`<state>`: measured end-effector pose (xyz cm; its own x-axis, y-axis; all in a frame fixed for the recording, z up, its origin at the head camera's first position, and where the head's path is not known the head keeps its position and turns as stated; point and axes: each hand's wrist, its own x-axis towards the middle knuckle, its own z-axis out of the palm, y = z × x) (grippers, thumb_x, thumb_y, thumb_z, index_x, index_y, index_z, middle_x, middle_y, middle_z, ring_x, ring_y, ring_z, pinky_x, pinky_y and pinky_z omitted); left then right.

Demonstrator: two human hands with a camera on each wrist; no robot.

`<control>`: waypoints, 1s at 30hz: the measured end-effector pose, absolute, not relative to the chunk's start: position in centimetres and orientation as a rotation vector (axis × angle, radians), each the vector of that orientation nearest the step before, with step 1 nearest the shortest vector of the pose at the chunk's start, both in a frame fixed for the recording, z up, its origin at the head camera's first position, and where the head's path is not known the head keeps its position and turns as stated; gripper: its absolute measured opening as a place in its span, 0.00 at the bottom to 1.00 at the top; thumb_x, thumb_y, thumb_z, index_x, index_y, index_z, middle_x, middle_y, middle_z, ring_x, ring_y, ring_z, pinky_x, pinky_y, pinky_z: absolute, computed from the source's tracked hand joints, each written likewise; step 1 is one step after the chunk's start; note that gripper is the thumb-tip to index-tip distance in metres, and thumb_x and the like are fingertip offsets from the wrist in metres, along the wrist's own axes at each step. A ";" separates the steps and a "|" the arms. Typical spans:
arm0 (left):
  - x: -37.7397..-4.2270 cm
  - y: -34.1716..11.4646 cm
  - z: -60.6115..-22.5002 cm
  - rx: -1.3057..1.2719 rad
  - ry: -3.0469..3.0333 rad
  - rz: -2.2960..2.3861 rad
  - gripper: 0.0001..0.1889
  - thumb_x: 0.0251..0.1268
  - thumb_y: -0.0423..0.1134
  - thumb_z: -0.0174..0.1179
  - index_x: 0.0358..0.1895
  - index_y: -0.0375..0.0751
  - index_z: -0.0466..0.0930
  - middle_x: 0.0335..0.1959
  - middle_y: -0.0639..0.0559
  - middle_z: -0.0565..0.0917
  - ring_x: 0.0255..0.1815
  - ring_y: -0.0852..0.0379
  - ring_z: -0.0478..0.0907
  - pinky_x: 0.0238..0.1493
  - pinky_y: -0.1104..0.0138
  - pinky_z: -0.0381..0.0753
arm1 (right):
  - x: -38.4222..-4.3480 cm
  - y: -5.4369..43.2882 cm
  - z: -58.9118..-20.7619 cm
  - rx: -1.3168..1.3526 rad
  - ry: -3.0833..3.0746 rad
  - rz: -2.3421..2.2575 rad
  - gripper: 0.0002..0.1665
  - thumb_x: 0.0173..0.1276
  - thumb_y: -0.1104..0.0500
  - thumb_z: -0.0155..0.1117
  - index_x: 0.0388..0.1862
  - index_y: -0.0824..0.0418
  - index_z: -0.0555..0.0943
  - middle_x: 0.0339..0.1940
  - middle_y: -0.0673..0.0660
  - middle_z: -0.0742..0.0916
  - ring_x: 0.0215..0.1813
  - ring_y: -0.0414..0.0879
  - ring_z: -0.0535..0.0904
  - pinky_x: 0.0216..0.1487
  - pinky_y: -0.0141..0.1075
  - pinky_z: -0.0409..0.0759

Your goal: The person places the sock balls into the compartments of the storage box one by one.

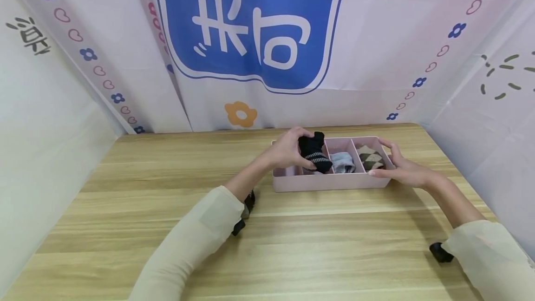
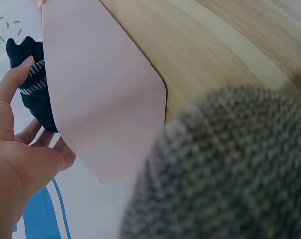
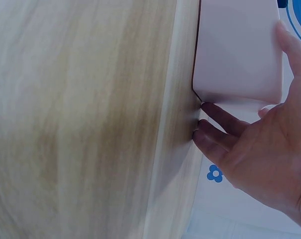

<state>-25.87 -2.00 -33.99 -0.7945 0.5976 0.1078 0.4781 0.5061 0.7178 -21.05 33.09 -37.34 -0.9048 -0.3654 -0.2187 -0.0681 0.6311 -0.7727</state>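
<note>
My left hand (image 1: 289, 148) pinches a folded black sock (image 1: 314, 151) with grey striped bands, at the left part of a pink divided box (image 1: 330, 182). In the left wrist view, the black sock (image 2: 35, 84) shows behind the box wall, thumb on its band. My right hand (image 1: 404, 170) grips the box's right end, thumb at the front rim and index finger along the far side. In the right wrist view, the other fingers of the right hand (image 3: 265, 154) reach down beside the end wall. A light grey sock (image 1: 342, 162) and a brown-and-beige patterned sock (image 1: 370, 158) lie in separate compartments.
The box stands on a wooden table (image 1: 167, 171) near its back edge. A printed cloth (image 1: 359, 106) hangs behind. Dark items (image 1: 249, 201) show beside the left sleeve. Blurred grey knit fabric (image 2: 230, 164) fills the near corner of the left wrist view.
</note>
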 end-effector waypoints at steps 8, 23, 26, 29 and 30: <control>-25.9 -1.5 -34.4 0.903 2.566 1.155 0.42 0.48 0.34 0.82 0.68 0.30 0.72 0.67 0.39 0.74 0.60 0.47 0.75 0.64 0.61 0.77 | -21.1 33.2 -37.4 -0.348 2.508 -1.155 0.65 0.73 0.48 0.66 0.83 0.55 0.25 0.71 0.80 0.65 0.76 0.73 0.58 0.71 0.73 0.56; -26.1 -1.0 -35.3 0.960 2.787 0.813 0.41 0.48 0.45 0.83 0.66 0.34 0.77 0.64 0.43 0.78 0.61 0.49 0.77 0.64 0.56 0.77 | -21.1 33.0 -37.3 -0.346 2.499 -1.165 0.66 0.73 0.48 0.66 0.83 0.55 0.24 0.75 0.83 0.58 0.78 0.76 0.51 0.71 0.75 0.51; -26.2 -0.9 -35.5 1.001 2.804 0.743 0.40 0.49 0.46 0.83 0.65 0.33 0.78 0.65 0.43 0.79 0.63 0.49 0.77 0.66 0.56 0.76 | -21.1 33.0 -37.4 -0.345 2.498 -1.161 0.66 0.73 0.48 0.66 0.83 0.55 0.24 0.75 0.84 0.57 0.78 0.77 0.50 0.71 0.75 0.51; -26.3 -0.9 -35.9 1.038 2.807 0.656 0.39 0.51 0.47 0.81 0.66 0.34 0.78 0.65 0.43 0.80 0.63 0.49 0.78 0.65 0.56 0.77 | -21.1 33.0 -37.4 -0.344 2.500 -1.155 0.66 0.73 0.48 0.66 0.83 0.55 0.25 0.76 0.85 0.53 0.79 0.79 0.47 0.71 0.77 0.50; -26.3 -0.9 -36.0 1.045 2.806 0.634 0.38 0.52 0.47 0.80 0.66 0.34 0.78 0.65 0.43 0.80 0.63 0.49 0.78 0.65 0.55 0.77 | -21.1 33.0 -37.4 -0.343 2.499 -1.155 0.66 0.73 0.48 0.66 0.83 0.54 0.25 0.76 0.85 0.52 0.79 0.79 0.46 0.70 0.77 0.49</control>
